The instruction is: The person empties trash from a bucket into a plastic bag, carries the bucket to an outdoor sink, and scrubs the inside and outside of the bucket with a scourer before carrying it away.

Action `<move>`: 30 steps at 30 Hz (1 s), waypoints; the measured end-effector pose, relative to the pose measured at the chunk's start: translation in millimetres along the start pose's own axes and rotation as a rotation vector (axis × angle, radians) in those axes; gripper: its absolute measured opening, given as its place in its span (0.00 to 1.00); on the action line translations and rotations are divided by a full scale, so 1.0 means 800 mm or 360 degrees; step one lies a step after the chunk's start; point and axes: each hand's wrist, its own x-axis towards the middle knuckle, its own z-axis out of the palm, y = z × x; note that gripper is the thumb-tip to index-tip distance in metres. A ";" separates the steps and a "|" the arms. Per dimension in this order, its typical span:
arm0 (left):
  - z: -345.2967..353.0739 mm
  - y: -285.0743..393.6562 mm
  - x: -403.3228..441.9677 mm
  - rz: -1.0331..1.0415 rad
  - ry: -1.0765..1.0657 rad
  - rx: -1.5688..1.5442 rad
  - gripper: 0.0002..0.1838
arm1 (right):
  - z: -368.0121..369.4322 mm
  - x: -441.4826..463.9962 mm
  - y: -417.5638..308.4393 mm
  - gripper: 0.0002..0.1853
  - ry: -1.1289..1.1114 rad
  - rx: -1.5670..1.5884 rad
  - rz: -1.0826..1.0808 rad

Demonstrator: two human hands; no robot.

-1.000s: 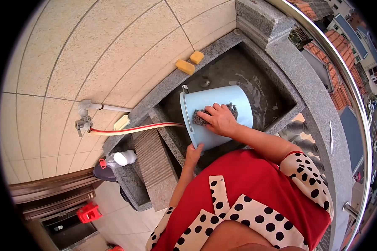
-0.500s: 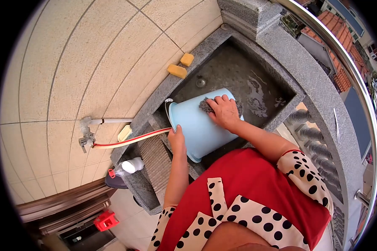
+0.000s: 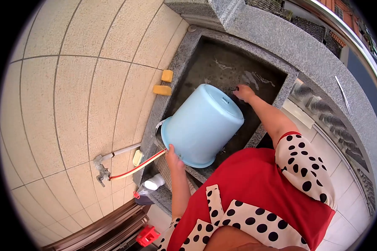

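Note:
A light blue plastic bucket [image 3: 201,129] lies tilted over the stone sink, its base turned up toward the right. My left hand [image 3: 174,159] is closed on the bucket's rim at the lower left, beside the red-striped hose [image 3: 140,166]. My right hand [image 3: 244,93] is down at the water in the sink [image 3: 192,71], just beyond the bucket's base. Its fingers are curled, and a bit of the dark grey scouring pad [image 3: 233,89] shows at the fingertips. Most of the pad is hidden.
Two yellow sponges [image 3: 162,90] rest on the sink's ledge by the tiled wall. The hose runs from a tap [image 3: 101,170]. A white bottle [image 3: 154,182] stands near the washboard [image 3: 162,165]. A stone balustrade [image 3: 305,54] borders the right.
My right hand has left the bucket's side and moved down to the water with the scouring pad. The bucket has turned and tipped, showing its base. The view has shifted.

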 end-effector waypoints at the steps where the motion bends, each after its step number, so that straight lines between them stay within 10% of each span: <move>1: -0.001 0.006 0.000 -0.0044 -0.0009 -0.0007 0.23 | -0.032 -0.010 0.000 0.23 -0.0012 0.0048 0.0245; 7: 0.007 0.018 0.012 -0.0092 0.0099 0.0100 0.23 | -0.020 0.000 0.014 0.25 0.0599 0.0205 0.0861; 14: -0.001 0.013 0.002 -0.0030 0.0213 0.0017 0.21 | -0.001 -0.044 -0.045 0.26 -0.0596 0.1419 -0.0580; 20: -0.035 0.012 0.000 -0.0068 0.0212 0.0060 0.22 | -0.076 -0.147 -0.195 0.23 -0.0023 0.0734 -0.1470; 30: -0.048 -0.023 0.013 -0.0044 0.0203 -0.0259 0.21 | 0.000 0.007 -0.211 0.24 -0.0087 0.0257 -0.0736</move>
